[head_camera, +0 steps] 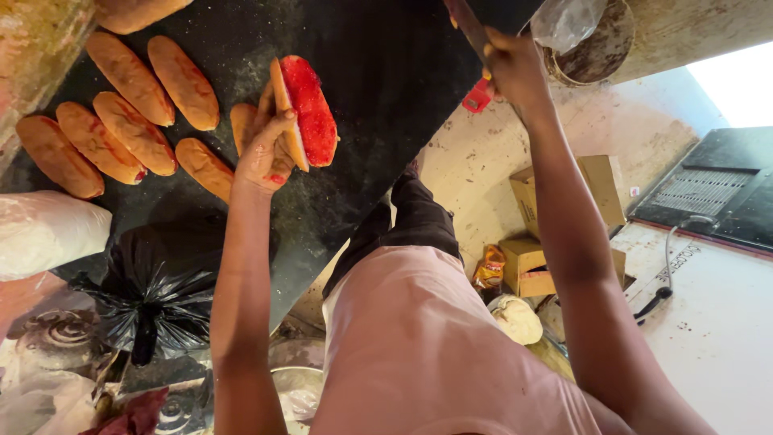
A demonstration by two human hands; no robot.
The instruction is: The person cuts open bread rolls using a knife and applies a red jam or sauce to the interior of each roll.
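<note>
A split oblong golden bread roll (302, 109), its open face coated bright red, sits above the black stone counter (378, 89), clamped in the left hand (266, 149), fingers up. The right hand (511, 68) reaches forward, wrapped around a reddish knife handle (469, 24).

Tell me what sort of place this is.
Probably a small food-preparation kitchen or bakery stall: bread rolls lined up on a dark counter, a split roll with red spread in the left hand, cardboard boxes on the floor.
</note>
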